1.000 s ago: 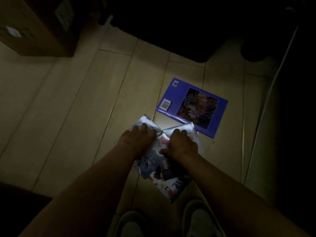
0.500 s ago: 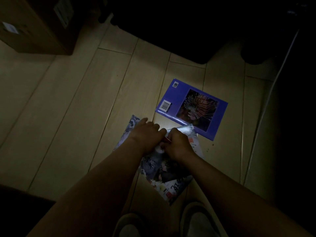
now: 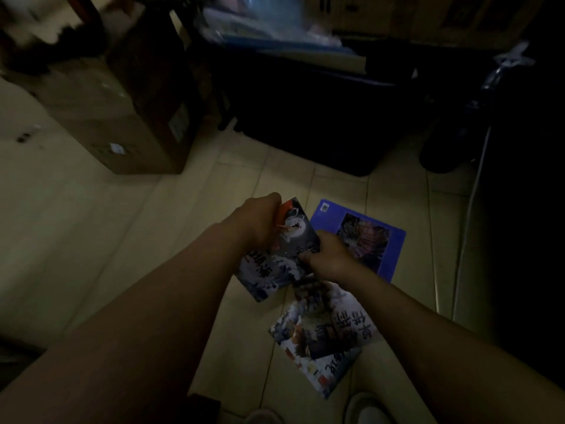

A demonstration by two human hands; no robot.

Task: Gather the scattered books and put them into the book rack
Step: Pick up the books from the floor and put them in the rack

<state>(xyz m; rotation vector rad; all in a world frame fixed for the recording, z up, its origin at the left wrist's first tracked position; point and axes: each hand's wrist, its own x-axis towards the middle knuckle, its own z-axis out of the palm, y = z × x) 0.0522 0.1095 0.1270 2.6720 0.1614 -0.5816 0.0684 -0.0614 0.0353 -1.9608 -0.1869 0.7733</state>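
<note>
Hands (image 3: 260,223) (image 3: 331,260) on grey book's (image 3: 279,261) edges; open floor (image 3: 91,240) left

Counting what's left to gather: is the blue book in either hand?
No: the blue book lies flat on the floor, while the left hand and right hand grip an illustrated book.

Tiled floor (image 3: 91,240): blue book (image 3: 388,255), illustrated book (image 3: 324,335), cardboard box (image 3: 122,117).

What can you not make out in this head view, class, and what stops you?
Head view:
1. Blurred objects at the top: motion blur and darkness hide what they are.
2. Blue book: its near corner is behind the right hand.
3. Left hand: fingertips hidden behind the held book.
4. Shoes: cut off by the bottom edge.
</note>
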